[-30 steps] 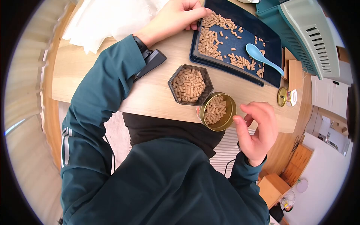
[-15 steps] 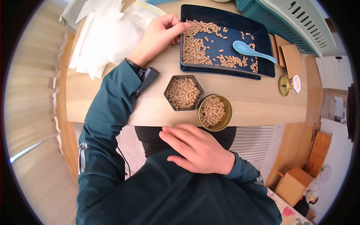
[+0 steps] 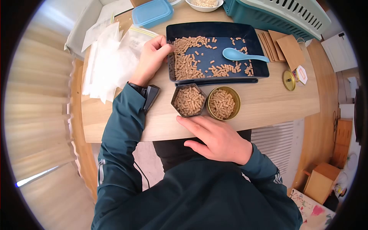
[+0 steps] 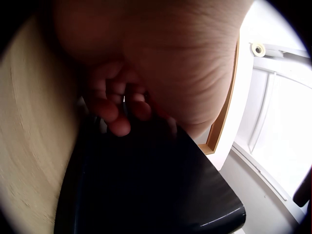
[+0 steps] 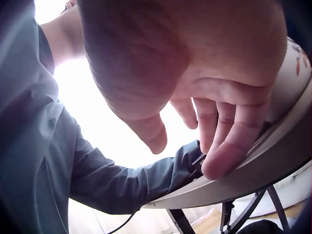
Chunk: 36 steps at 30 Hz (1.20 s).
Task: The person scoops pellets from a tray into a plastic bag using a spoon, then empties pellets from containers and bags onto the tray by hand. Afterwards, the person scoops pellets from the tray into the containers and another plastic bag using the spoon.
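Observation:
In the head view my left hand [image 3: 153,57] grips the left rim of a dark blue tray [image 3: 214,28], thumb over the edge. The left wrist view shows its fingers [image 4: 119,127] curled at the tray's outer wall [image 4: 146,180]. Light brown pellets [image 3: 188,67] lie in the tray with a light blue spoon [image 3: 239,55]. In front of it stand a dark hexagonal container [image 3: 175,107] and a round gold tin [image 3: 237,109], side by side, both holding pellets. My right hand [image 3: 218,140] lies at the table's front edge, its straight fingers close to both containers.
White plastic bags [image 3: 109,65] lie at the left. Behind the tray are a blue-lidded box [image 3: 153,12] and a white bowl [image 3: 205,8]. A teal and grey carrier [image 3: 268,23], brown cardboard [image 3: 291,51], a gold lid [image 3: 288,80] and a small jar [image 3: 301,74] occupy the right.
My right hand has come from the tin's right side round to the front of the two containers. The tin has shifted away from the table edge towards the tray. My left hand stays on the rim.

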Each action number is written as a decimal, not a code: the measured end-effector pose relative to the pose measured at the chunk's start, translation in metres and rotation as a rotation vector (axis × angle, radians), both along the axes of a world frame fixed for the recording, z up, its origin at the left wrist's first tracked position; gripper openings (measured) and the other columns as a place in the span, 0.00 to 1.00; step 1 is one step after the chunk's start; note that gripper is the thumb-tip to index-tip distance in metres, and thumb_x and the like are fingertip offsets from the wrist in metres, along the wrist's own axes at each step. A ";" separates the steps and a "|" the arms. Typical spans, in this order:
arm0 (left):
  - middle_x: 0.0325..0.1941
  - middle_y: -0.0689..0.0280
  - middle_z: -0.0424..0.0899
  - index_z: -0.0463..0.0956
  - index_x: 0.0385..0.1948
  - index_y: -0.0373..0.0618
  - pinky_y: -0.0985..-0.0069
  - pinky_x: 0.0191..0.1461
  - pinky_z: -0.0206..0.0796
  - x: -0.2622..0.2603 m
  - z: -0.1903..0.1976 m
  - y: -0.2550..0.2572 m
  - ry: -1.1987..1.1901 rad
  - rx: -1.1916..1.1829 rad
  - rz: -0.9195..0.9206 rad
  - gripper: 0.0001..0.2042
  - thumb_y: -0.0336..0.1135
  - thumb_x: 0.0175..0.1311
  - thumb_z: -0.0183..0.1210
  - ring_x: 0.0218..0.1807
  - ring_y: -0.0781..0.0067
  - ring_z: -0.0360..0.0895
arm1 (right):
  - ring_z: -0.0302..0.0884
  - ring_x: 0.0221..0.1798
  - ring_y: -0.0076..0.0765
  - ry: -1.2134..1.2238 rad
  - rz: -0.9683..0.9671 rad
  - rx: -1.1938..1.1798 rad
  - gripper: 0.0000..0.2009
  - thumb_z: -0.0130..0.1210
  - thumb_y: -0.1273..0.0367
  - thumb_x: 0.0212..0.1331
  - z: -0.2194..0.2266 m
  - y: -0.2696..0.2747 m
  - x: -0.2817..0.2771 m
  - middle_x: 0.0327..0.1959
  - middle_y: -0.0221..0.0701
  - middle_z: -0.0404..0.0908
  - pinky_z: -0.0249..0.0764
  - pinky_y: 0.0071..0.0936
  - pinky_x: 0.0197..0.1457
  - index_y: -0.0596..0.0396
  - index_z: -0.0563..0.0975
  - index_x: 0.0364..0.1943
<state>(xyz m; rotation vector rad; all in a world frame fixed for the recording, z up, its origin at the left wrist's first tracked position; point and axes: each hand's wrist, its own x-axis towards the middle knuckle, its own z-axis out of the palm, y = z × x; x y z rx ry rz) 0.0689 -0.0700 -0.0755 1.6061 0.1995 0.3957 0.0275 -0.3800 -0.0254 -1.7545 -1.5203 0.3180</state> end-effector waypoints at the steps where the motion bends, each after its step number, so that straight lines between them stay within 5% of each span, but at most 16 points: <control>1: 0.24 0.78 0.71 0.67 0.22 0.49 0.82 0.32 0.60 0.001 0.000 0.000 -0.008 -0.025 0.000 0.14 0.31 0.66 0.64 0.27 0.87 0.67 | 0.83 0.47 0.42 -0.011 -0.004 -0.007 0.31 0.65 0.65 0.66 0.001 -0.001 0.001 0.53 0.35 0.81 0.82 0.36 0.46 0.55 0.69 0.73; 17: 0.25 0.79 0.71 0.66 0.22 0.51 0.83 0.31 0.56 -0.001 -0.001 0.005 -0.037 -0.086 -0.016 0.14 0.31 0.68 0.62 0.27 0.89 0.65 | 0.84 0.42 0.42 0.007 -0.018 0.086 0.22 0.64 0.69 0.64 0.000 -0.010 0.014 0.41 0.30 0.84 0.81 0.36 0.44 0.46 0.80 0.63; 23: 0.28 0.79 0.71 0.65 0.23 0.49 0.84 0.46 0.65 -0.006 0.005 0.003 0.027 -0.009 -0.027 0.14 0.27 0.69 0.59 0.39 0.89 0.71 | 0.76 0.31 0.40 0.041 -0.137 0.130 0.14 0.70 0.71 0.58 -0.015 -0.010 -0.001 0.31 0.31 0.81 0.74 0.37 0.35 0.54 0.86 0.49; 28: 0.23 0.80 0.68 0.63 0.22 0.51 0.82 0.31 0.56 -0.015 0.019 -0.002 0.045 0.036 -0.028 0.17 0.33 0.68 0.64 0.28 0.90 0.64 | 0.75 0.27 0.40 -0.092 -0.171 0.249 0.10 0.72 0.73 0.53 -0.024 0.002 -0.012 0.27 0.31 0.81 0.72 0.35 0.30 0.57 0.86 0.40; 36: 0.20 0.77 0.71 0.67 0.20 0.49 0.81 0.29 0.61 -0.016 0.025 -0.002 0.071 -0.003 -0.018 0.19 0.39 0.70 0.66 0.24 0.87 0.67 | 0.76 0.27 0.39 -0.042 -0.181 0.230 0.08 0.72 0.76 0.51 -0.023 0.003 -0.013 0.28 0.33 0.83 0.71 0.33 0.30 0.58 0.86 0.36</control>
